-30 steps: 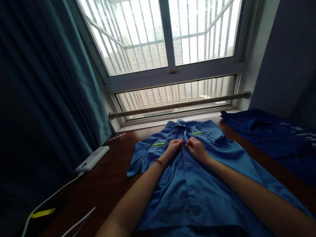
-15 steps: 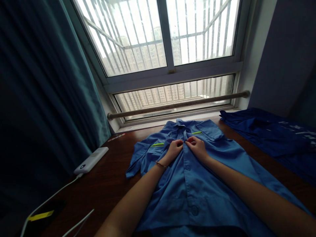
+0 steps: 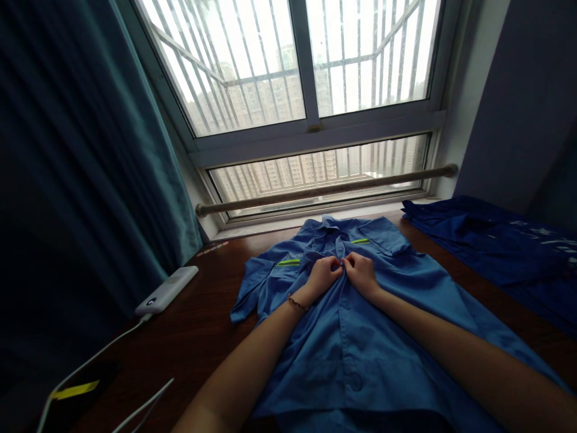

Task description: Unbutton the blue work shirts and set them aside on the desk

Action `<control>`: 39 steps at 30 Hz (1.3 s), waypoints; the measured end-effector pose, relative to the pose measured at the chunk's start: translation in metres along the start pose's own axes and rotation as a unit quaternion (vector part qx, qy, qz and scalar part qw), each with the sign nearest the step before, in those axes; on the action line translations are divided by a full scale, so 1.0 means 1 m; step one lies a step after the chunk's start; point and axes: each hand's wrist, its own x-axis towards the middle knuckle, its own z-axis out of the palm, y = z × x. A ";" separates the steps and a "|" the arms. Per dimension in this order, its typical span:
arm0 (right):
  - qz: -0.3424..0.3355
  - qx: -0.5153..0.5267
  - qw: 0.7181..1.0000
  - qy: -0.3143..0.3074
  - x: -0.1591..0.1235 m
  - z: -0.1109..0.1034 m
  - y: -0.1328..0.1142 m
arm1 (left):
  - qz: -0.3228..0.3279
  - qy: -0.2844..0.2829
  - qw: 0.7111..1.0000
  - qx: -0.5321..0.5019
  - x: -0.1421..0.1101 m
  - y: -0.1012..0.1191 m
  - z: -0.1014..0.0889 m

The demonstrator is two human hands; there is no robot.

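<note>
A light blue short-sleeved shirt (image 3: 306,367) lies front side up on the dark wooden table (image 3: 202,319), its collar towards the window. Bright yellow-green strips mark both sides of its chest. My left hand (image 3: 325,275), with a bracelet at the wrist, pinches the front placket near the chest. Right beside it, my right hand (image 3: 360,273) pinches the same placket, the fingertips of both hands almost meeting. Whatever button lies between the fingers is hidden. Lower down the placket, a button (image 3: 354,380) shows near the hem.
A dark blue garment (image 3: 487,252) with white print lies at the right. At the left stand a white power bank (image 3: 167,291) with a white cable (image 3: 97,355) and a yellow strip (image 3: 76,390). Behind are a curtain (image 3: 148,180) and a window rail (image 3: 324,191).
Both hands have shifted slightly to the right and closer together on the placket, pulling the cloth with them. The other things lie as before.
</note>
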 end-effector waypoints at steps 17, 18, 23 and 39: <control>0.143 0.234 0.961 0.045 0.015 0.013 0.025 | 0.027 0.014 0.998 -0.060 0.000 0.005 -0.004; 0.141 0.243 0.959 0.040 0.015 0.013 0.026 | 0.023 0.012 0.997 -0.070 0.000 0.005 -0.003; 0.151 0.277 0.948 0.053 0.016 0.012 0.024 | 0.013 0.020 0.998 -0.066 0.001 0.003 -0.002; 0.187 0.367 0.900 0.141 0.037 -0.022 0.005 | -0.067 -0.107 0.991 0.044 0.005 0.042 -0.035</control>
